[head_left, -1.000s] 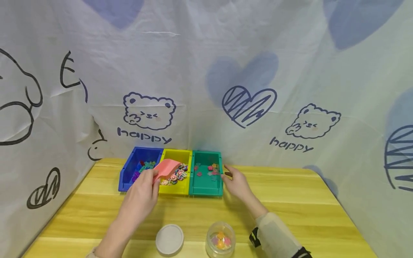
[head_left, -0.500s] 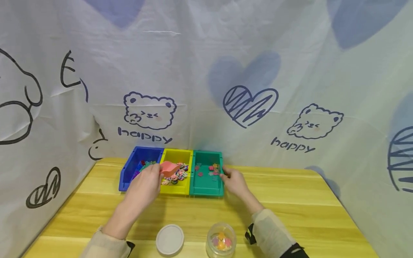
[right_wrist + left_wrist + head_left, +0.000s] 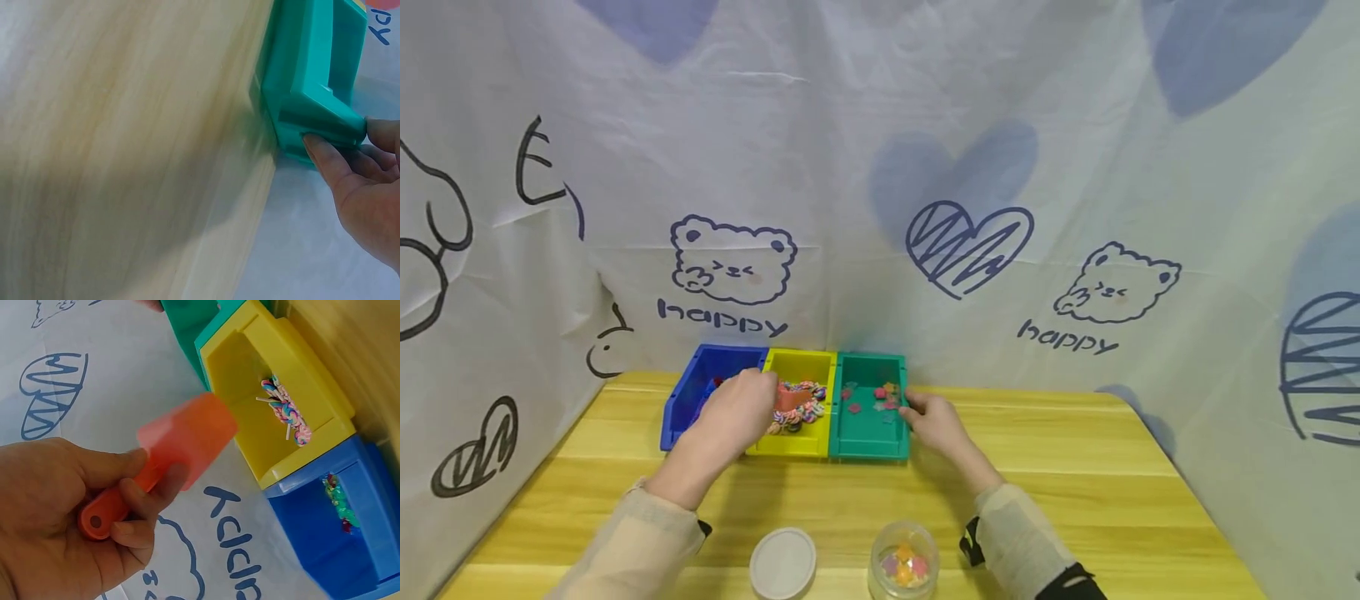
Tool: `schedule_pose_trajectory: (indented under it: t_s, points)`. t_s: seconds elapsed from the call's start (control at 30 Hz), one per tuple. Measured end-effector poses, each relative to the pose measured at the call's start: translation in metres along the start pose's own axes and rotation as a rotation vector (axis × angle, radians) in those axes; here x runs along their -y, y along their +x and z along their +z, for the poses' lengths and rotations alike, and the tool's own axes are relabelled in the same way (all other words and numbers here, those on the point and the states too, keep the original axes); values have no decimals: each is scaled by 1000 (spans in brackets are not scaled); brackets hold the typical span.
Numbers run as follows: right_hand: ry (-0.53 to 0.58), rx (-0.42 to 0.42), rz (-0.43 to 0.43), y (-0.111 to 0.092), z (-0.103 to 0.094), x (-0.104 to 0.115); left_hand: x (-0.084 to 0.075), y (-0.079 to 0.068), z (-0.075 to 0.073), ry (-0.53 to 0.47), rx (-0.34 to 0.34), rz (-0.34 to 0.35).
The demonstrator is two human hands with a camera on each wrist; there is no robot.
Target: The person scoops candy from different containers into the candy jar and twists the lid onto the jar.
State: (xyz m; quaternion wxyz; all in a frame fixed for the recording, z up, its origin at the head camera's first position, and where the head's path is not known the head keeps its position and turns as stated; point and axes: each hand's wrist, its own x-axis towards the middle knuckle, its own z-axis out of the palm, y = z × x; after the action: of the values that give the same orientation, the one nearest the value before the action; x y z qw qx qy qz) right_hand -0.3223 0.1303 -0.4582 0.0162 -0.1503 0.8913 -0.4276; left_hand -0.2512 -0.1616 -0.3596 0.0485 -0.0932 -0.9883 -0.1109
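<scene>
My left hand [image 3: 736, 415] grips the handle of a small coral-red scoop [image 3: 187, 440]. In the head view the scoop's blade is down among swirly lollipop charms [image 3: 808, 410] in the yellow bin [image 3: 801, 364]. My right hand [image 3: 938, 427] holds the right side wall of the green bin [image 3: 312, 94], with thumb at the rim and fingers against the outside. Several star-shaped pieces [image 3: 889, 393] lie scattered in that green bin. On the left stands the blue bin [image 3: 312, 540], holding green and red pieces; my left hand hides part of it in the head view.
The three bins stand side by side at the back of the wooden table [image 3: 1037, 467], close to the printed cloth [image 3: 850, 167]. At the front are a clear jar [image 3: 904, 560] with several colourful pieces and a white round lid [image 3: 782, 563].
My left hand has lowered the scoop from above the yellow bin into the lollipop charms. The right hand stays at the green bin's side. The head view has shifted slightly.
</scene>
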Motion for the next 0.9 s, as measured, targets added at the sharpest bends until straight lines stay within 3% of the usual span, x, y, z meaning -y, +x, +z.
schedule_pose_trajectory:
  t_s: [0.37,0.6,0.8,0.9]
  points:
    - [-3,51,19,0,-2,7,-4,33,-16,149,262,-71]
    - [-1,56,12,0,-2,5,-6,52,-18,214,330,-45]
    - [-1,54,20,1,-2,3,-11,62,-17,211,403,-38]
    - [2,55,27,1,-2,3,-10,63,-16,170,404,-71]
